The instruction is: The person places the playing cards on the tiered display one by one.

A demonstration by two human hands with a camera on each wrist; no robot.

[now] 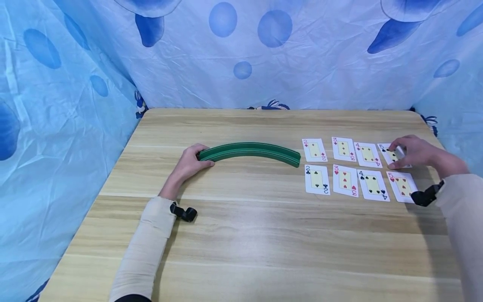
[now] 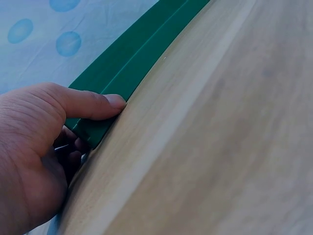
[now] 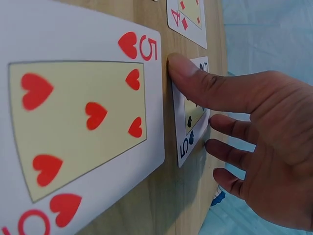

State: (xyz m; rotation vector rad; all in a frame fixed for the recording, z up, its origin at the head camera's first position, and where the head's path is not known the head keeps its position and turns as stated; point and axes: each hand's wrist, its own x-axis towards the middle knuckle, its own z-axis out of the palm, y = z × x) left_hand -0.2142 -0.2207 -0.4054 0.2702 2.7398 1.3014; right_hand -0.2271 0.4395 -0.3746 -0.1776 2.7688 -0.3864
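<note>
Green rack (image 1: 247,148), one end in left grip (image 1: 189,162).

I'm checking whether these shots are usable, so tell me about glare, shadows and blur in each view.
Head view: pale glare on the table, a soft shadow beside the right sleeve. Left wrist view: dimmer, the wood grain soft, the green strip crisper. Right wrist view: the close five of hearts looms large but readable; a shadow falls below the five of spades.

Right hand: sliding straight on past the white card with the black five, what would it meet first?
Probably the white rectangular four-of-diamonds playing card, though depth at the right hand is unclear.
</note>
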